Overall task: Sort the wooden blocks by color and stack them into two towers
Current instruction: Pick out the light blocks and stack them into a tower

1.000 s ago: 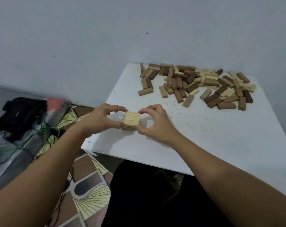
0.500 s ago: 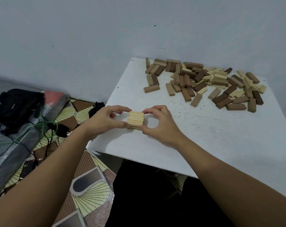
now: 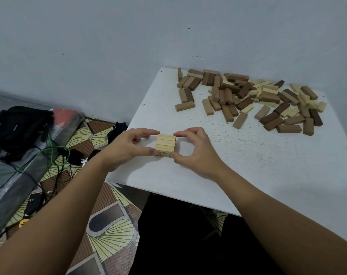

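Stack: small light-wood stack stands on white table, near its front-left edge. Top layer = 3 pale blocks side by side; at least 1 more layer under it, count unclear, lower part mostly hidden by fingers.
L hand: left hand on stack's left side, thumb + index curled, pinching near and far corners; other fingers tucked under palm.
R hand: right hand mirrors it on the right side, thumb at low front corner, index at top back corner, forming a ring w/ open gap in the middle. Fingertips touch the wood on both sides.
Loose pile: scattered blocks across table's far half, well apart from stack. Mix of pale, mid-brown + dark brown, lying flat at all angles, some overlapping. One mid-brown block sits alone at pile's left edge.
Table: white top, speckled w/ small dark marks, pushed against grey wall.
Floor: patterned floor w/ cream fan shapes + brown panels, left of table.
Left side: black bag on a grey surface, something red beside it, green cable + black cords trailing down to floor.
Below table: person's dark clothing at frame bottom.
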Tool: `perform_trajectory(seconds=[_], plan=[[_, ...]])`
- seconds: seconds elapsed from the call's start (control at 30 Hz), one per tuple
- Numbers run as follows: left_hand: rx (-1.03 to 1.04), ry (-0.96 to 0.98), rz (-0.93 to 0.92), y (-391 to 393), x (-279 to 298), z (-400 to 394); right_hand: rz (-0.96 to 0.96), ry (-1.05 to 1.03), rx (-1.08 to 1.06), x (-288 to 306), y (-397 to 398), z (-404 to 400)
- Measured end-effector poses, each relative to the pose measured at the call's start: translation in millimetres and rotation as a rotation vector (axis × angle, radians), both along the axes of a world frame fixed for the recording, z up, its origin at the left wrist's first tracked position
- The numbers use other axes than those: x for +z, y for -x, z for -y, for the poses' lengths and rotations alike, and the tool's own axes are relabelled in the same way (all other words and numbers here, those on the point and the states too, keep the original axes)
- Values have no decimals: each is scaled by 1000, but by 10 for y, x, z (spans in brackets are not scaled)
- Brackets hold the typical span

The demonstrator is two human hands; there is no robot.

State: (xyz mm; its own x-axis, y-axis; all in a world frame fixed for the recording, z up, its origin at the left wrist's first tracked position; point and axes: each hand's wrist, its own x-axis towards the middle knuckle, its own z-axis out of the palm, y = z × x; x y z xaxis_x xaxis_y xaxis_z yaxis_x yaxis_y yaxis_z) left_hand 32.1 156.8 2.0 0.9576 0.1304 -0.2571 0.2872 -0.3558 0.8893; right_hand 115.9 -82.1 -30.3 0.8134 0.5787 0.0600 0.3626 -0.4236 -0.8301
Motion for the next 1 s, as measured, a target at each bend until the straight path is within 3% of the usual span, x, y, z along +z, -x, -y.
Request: perform_trajectory(seconds=[0.33, 0.57, 0.77, 1.0], plan=[[18, 11, 8, 15, -2, 5, -35, -2, 11, 34, 12, 23], [37, 24, 39, 25, -47, -39, -132, -176, -74, 86, 92, -12], [379, 364, 205, 8, -31, 349, -459, -573, -216, 86, 316, -281], [460, 437, 232, -5, -122, 812, -590, -656, -230, -111, 458, -566]])
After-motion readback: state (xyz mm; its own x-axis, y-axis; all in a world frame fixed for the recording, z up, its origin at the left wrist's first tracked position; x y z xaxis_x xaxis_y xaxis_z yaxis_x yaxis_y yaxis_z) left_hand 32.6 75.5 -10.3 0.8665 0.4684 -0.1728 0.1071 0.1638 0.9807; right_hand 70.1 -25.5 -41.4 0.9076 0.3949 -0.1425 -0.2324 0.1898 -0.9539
